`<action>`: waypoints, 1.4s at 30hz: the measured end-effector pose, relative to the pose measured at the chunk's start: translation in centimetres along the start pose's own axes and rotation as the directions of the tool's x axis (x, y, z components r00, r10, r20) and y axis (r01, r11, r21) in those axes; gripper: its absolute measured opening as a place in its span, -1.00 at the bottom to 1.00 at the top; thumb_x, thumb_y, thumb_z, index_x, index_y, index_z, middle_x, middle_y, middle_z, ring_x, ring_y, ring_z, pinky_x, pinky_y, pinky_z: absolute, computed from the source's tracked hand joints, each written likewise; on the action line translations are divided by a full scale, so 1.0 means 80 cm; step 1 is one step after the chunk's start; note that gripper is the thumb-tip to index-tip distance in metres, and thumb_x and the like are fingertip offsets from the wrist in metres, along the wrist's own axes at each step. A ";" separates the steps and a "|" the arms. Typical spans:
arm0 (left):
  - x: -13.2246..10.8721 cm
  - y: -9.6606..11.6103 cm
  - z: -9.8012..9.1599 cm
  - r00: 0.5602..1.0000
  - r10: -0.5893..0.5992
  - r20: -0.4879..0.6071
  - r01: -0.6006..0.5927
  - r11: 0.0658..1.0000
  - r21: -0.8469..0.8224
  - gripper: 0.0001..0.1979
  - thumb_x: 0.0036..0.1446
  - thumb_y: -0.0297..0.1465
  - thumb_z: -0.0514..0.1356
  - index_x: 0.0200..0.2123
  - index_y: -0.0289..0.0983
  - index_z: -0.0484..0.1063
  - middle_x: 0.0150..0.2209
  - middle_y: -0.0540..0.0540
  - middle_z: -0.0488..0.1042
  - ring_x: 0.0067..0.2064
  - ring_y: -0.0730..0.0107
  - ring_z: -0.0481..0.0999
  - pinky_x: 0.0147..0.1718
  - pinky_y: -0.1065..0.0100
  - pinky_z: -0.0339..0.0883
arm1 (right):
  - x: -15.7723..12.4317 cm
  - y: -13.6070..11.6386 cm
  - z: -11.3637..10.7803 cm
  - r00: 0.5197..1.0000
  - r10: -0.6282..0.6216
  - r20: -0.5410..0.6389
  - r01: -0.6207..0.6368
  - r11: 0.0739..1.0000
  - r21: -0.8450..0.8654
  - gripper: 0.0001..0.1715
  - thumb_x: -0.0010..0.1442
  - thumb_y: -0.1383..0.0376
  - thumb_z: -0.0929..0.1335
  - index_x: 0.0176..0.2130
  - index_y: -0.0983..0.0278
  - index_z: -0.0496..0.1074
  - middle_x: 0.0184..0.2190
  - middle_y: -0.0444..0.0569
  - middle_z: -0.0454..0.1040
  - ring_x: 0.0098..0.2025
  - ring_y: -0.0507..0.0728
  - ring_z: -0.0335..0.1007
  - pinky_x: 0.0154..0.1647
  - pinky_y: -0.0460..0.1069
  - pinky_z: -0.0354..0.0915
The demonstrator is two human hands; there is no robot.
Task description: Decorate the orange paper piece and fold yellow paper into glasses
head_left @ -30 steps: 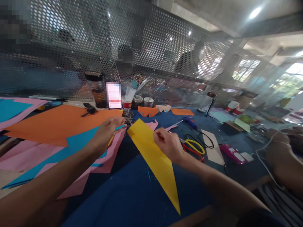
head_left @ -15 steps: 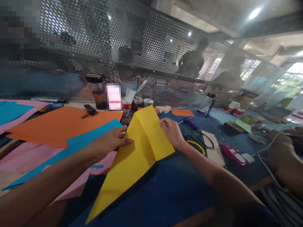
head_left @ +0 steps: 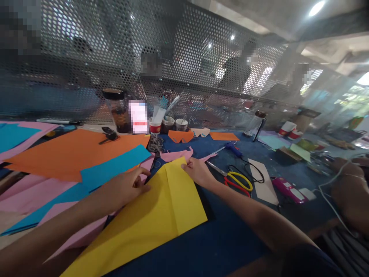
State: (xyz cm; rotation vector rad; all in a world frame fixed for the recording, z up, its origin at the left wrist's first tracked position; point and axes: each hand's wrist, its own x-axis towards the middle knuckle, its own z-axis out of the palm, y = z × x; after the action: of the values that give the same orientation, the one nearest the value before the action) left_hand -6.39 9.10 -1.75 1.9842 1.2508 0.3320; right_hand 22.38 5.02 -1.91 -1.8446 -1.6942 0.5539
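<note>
A large sheet of yellow paper [head_left: 161, 215] with a crease running down its right part lies over the blue table in front of me. My right hand [head_left: 197, 172] pinches its upper right corner between thumb and fingers. At the sheet's left edge my left hand [head_left: 127, 188] has its thumb on the paper and its fingers curled by the edge, partly hidden. Just right of my right hand lie scissors [head_left: 238, 181] with one yellow and one red handle. Beyond the sheet rests a cut piece of pink paper [head_left: 176, 154].
Orange paper [head_left: 63, 154] and blue paper [head_left: 115, 167] cover the left side. A glue gun [head_left: 234, 149] and a magenta device [head_left: 290, 189] lie to the right. Along the perforated screen [head_left: 201, 57] stand a jar [head_left: 117, 111] and cups. Another person's arm [head_left: 347, 188] is at far right.
The yellow sheet has come down flatter and nearer to me, both hands moving with it. The scissors, pink piece and an orange cut-out behind it now show.
</note>
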 end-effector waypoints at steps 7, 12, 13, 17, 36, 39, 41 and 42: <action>0.000 0.020 0.031 0.841 0.535 -0.086 -0.446 0.773 0.451 -0.63 0.41 -0.24 0.01 0.08 -0.18 0.54 0.17 -0.25 0.57 0.21 -0.12 0.48 0.20 -0.08 0.27 | -0.003 -0.007 0.001 0.999 0.041 0.002 -0.041 0.989 -0.141 -0.70 0.33 0.17 0.38 -0.41 0.21 0.33 -0.51 -0.14 0.44 -0.46 0.07 0.31 -0.44 -0.04 -0.07; 0.014 0.004 0.061 0.839 0.543 -0.036 -0.447 0.726 0.523 -0.63 0.41 -0.39 -0.02 0.11 -0.22 0.51 0.22 -0.24 0.55 0.19 -0.09 0.50 0.18 -0.11 0.31 | 0.002 -0.013 0.002 0.998 0.056 -0.026 -0.060 0.975 -0.214 -0.68 0.40 0.07 0.34 -0.31 0.21 0.43 -0.39 -0.06 0.55 -0.32 0.14 0.46 -0.40 -0.04 -0.05; 0.015 0.001 0.063 0.838 0.544 -0.045 -0.440 0.722 0.533 -0.63 0.41 -0.41 -0.02 0.10 -0.22 0.51 0.22 -0.23 0.55 0.18 -0.07 0.50 0.16 -0.11 0.33 | 0.003 -0.013 0.002 0.998 0.057 -0.028 -0.062 0.973 -0.224 -0.68 0.41 0.08 0.33 -0.30 0.21 0.45 -0.39 -0.06 0.56 -0.31 0.14 0.47 -0.39 -0.04 -0.04; 0.014 0.000 0.064 0.813 0.580 -0.053 -0.444 0.676 0.589 -0.64 0.39 -0.43 -0.03 0.10 -0.25 0.49 0.27 -0.25 0.51 0.17 -0.09 0.49 0.09 -0.12 0.39 | 0.003 -0.012 0.004 0.997 0.069 -0.036 -0.076 0.961 -0.265 -0.73 0.39 0.14 0.33 -0.32 0.21 0.47 -0.39 -0.08 0.57 -0.31 0.12 0.47 -0.38 -0.04 -0.03; 0.005 0.027 0.067 0.773 0.627 -0.100 -0.393 0.597 0.699 -0.69 0.37 -0.36 0.01 -0.04 -0.30 0.52 0.18 -0.34 0.56 0.13 -0.16 0.51 0.04 -0.13 0.35 | -0.004 -0.013 0.011 0.998 0.065 -0.023 -0.069 0.926 -0.372 -0.82 0.30 0.20 0.32 -0.28 0.18 0.51 -0.34 -0.08 0.62 -0.29 0.13 0.50 -0.36 -0.01 -0.01; 0.005 0.025 0.067 0.783 0.617 -0.082 -0.392 0.591 0.705 -0.68 0.37 -0.36 0.01 -0.02 -0.30 0.52 0.19 -0.34 0.55 0.15 -0.18 0.50 0.04 -0.13 0.35 | -0.004 -0.013 0.010 0.997 0.070 -0.009 -0.069 0.926 -0.370 -0.82 0.29 0.20 0.33 -0.29 0.18 0.51 -0.35 -0.08 0.62 -0.30 0.13 0.49 -0.36 -0.02 -0.01; 0.004 0.025 0.066 0.789 0.611 -0.070 -0.392 0.587 0.708 -0.69 0.37 -0.37 0.01 -0.01 -0.30 0.51 0.21 -0.33 0.54 0.16 -0.18 0.49 0.05 -0.13 0.34 | -0.004 -0.013 0.010 0.997 0.075 -0.003 -0.071 0.926 -0.370 -0.81 0.28 0.20 0.33 -0.29 0.19 0.52 -0.35 -0.07 0.62 -0.30 0.13 0.49 -0.35 -0.02 0.01; 0.004 0.025 0.066 0.790 0.609 -0.068 -0.392 0.587 0.709 -0.69 0.37 -0.38 0.02 0.00 -0.30 0.51 0.22 -0.33 0.54 0.17 -0.18 0.48 0.06 -0.13 0.34 | -0.004 -0.013 0.011 0.997 0.077 -0.001 -0.072 0.926 -0.371 -0.81 0.29 0.20 0.33 -0.29 0.19 0.52 -0.34 -0.07 0.62 -0.29 0.13 0.49 -0.35 -0.02 0.01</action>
State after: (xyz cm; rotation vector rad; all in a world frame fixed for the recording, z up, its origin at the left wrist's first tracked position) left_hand -1.92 6.48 -4.03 3.0426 1.0156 0.5458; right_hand 21.01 4.88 -1.89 -2.1792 -1.8412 0.2868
